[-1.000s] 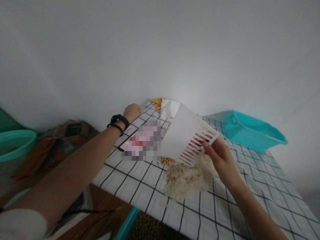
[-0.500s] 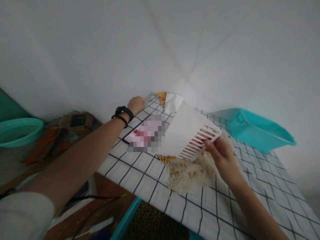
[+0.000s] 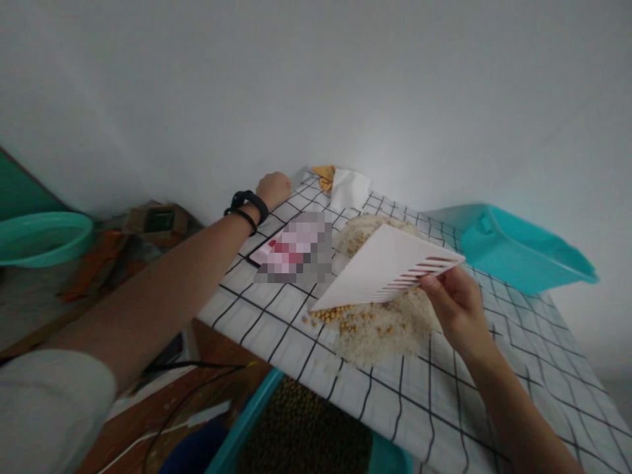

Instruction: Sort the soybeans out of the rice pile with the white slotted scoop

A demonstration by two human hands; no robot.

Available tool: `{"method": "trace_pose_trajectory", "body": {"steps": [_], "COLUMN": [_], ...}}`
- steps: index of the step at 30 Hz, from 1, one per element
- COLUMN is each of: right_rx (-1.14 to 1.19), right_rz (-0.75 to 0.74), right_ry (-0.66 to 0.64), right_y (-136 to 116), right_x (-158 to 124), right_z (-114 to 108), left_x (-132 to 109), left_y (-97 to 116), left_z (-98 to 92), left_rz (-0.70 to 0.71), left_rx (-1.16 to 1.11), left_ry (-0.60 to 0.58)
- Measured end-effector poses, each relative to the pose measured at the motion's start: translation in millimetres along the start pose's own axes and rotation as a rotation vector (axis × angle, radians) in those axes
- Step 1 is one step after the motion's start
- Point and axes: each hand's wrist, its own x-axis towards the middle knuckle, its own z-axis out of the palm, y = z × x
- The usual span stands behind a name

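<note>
Over the near edge of the checked table (image 3: 444,421), the right hand (image 3: 457,309) gripped the slotted end of a white sieve scoop (image 3: 382,273), fingers curled closed round its rim with the thumb on top. Half a second before, the scoop had stood steeply, its flat back facing the camera and the slots lifted; it had since been laid down to a shallow slant, its solid tip touching the cloth at the near-left side of the pile of rice and yellow beans (image 3: 380,329). That drop had uncovered a further part of the heap toward the far edge, which the raised scoop had hidden. Loose beans lay just beside the tip. Judging by the lowered angle, the scoop was being set to push into or under the mix, not to shake it. The left hand (image 3: 274,189) had stayed a closed fist resting at the far-left corner, holding nothing visible. A teal basin (image 3: 523,253) sat along the right edge, and a bin of beans (image 3: 306,434) below the near edge
</note>
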Motion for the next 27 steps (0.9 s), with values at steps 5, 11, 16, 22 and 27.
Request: {"method": "trace_pose_trajectory", "body": {"steps": [5, 11, 16, 22, 27], "right_rx": [0.027, 0.014, -0.007, -0.033, 0.003], "right_rz": [0.007, 0.008, -0.004, -0.009, 0.056], "right_ry": [0.160, 0.125, 0.079, 0.075, 0.070], "right_y": [-7.5, -21.2, -20.2, -22.5, -20.4], "right_x": [-4.2, -8.3, -10.7, -15.9, -19.3], "right_z": [-0.5, 6.7, 8.1, 8.1, 6.1], "left_x": [-5.1, -9.2, -14.1, -10.4, -7.7], "left_y": [6.3, 10.3, 14.5, 11.2, 9.0], "left_z": [-3.3, -5.1, -9.1, -6.0, -3.6], "left_rz": [-0.022, -0.031, -0.052, -0.032, -0.023], "left_rx": [0.072, 0.074, 0.053, 0.028, 0.015], "left_ry": [-0.004, -0.016, -0.010, 0.010, 0.015]}}
